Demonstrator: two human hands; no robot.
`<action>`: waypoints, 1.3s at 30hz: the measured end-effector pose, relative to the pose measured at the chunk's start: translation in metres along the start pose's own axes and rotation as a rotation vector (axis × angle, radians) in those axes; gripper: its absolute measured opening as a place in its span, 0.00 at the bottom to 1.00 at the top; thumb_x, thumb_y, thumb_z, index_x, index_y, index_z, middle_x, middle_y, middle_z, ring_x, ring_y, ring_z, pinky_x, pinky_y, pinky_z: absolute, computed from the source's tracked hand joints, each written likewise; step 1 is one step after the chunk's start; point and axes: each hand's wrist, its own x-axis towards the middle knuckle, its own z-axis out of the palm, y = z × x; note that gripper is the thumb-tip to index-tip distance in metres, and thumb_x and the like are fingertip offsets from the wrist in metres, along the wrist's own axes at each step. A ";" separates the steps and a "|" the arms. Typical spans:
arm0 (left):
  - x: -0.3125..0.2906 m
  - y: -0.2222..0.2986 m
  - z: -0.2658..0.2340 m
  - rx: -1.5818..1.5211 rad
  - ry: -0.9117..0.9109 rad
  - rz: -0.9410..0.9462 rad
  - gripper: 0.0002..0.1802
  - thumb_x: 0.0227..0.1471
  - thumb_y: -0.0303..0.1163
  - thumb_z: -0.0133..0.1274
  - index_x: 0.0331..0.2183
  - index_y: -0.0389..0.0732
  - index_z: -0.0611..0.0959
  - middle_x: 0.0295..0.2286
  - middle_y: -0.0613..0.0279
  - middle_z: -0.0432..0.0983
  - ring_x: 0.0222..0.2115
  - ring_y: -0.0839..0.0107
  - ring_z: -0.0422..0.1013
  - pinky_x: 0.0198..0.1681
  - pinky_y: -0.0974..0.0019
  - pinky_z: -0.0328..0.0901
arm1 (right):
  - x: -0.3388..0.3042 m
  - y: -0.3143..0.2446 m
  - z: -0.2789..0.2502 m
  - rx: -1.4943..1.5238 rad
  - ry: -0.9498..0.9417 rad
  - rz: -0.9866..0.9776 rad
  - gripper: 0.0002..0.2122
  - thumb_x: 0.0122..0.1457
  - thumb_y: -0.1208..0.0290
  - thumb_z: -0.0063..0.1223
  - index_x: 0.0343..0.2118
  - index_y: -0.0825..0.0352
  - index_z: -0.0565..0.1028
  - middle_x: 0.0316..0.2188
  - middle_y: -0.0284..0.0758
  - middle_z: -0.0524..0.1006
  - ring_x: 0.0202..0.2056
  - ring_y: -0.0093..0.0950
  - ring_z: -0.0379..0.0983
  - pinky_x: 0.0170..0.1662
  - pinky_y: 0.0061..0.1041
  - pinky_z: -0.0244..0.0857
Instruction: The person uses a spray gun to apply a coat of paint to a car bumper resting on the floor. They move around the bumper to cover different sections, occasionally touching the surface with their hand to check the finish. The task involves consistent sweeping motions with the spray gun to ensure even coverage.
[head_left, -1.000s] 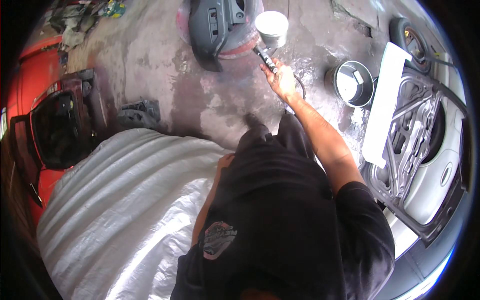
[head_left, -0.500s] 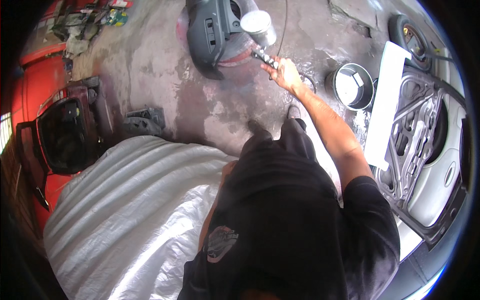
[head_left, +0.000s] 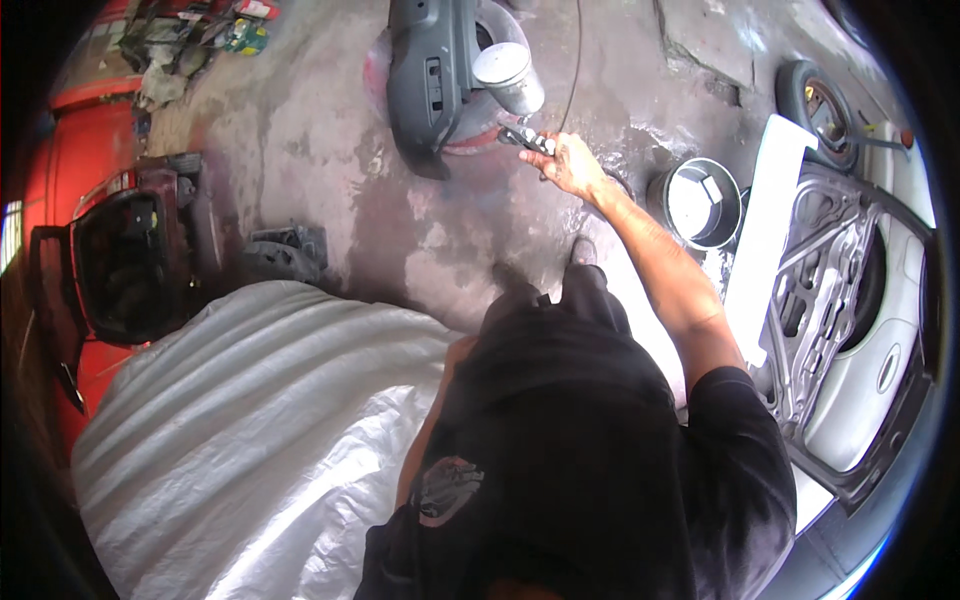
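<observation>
My right hand (head_left: pixel 572 165) is wrapped round the handle of a spray gun (head_left: pixel 527 138). A silver metal cup (head_left: pixel 517 85) with a pale lid sits on top of the gun. Just left of the cup is a dark grey car bumper (head_left: pixel 420 100), its lower end curving toward me. Reddish and pale overspray marks the surface around it. Of my left arm only a strip of forearm (head_left: pixel 428 430) shows beside my dark shirt; the left hand is hidden.
A silver sheet (head_left: pixel 270 400) drapes something at my left, near a red car's body (head_left: pixel 95 190). A metal bucket (head_left: pixel 740 205) stands on the right, beside a long white panel (head_left: pixel 765 240), a bare hood frame (head_left: pixel 815 290) and a wheel (head_left: pixel 800 100). A hose (head_left: pixel 577 70) trails across the floor.
The view has shifted, so most of the scene sits slightly lower. My right hand stays closed on the spray gun, which has moved a little toward me beside the bumper.
</observation>
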 end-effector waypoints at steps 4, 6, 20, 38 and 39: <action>0.002 0.002 0.004 -0.018 0.013 0.002 0.23 0.60 0.42 0.54 0.49 0.35 0.84 0.44 0.44 0.83 0.48 0.52 0.79 0.52 0.55 0.70 | 0.024 -0.035 -0.019 -0.153 0.034 -0.046 0.21 0.62 0.53 0.62 0.48 0.67 0.81 0.31 0.54 0.82 0.38 0.53 0.81 0.42 0.47 0.74; 0.001 0.001 0.007 -0.025 0.018 -0.005 0.23 0.60 0.42 0.54 0.49 0.35 0.84 0.45 0.44 0.83 0.48 0.52 0.79 0.52 0.55 0.70 | 0.042 -0.057 -0.030 -0.213 0.112 -0.072 0.21 0.62 0.53 0.61 0.46 0.68 0.80 0.32 0.53 0.82 0.39 0.53 0.80 0.43 0.48 0.74; 0.000 0.002 0.022 -0.079 0.017 -0.028 0.23 0.60 0.42 0.54 0.49 0.34 0.84 0.45 0.43 0.83 0.48 0.51 0.78 0.53 0.55 0.69 | 0.068 -0.093 -0.048 -0.291 0.089 -0.089 0.21 0.62 0.52 0.61 0.42 0.70 0.80 0.33 0.54 0.82 0.40 0.54 0.80 0.45 0.48 0.74; -0.004 0.000 0.030 -0.099 0.031 -0.029 0.23 0.60 0.41 0.54 0.50 0.34 0.84 0.45 0.43 0.82 0.49 0.50 0.78 0.53 0.54 0.69 | 0.086 -0.096 -0.044 -0.256 0.233 -0.063 0.21 0.64 0.53 0.59 0.45 0.69 0.80 0.34 0.54 0.83 0.42 0.53 0.80 0.46 0.47 0.73; -0.003 0.000 0.030 -0.094 0.025 -0.024 0.23 0.60 0.41 0.54 0.50 0.34 0.84 0.45 0.43 0.82 0.49 0.50 0.78 0.53 0.54 0.69 | 0.078 -0.090 -0.045 -0.266 0.185 -0.056 0.20 0.64 0.54 0.59 0.44 0.70 0.80 0.34 0.54 0.82 0.41 0.53 0.81 0.45 0.46 0.74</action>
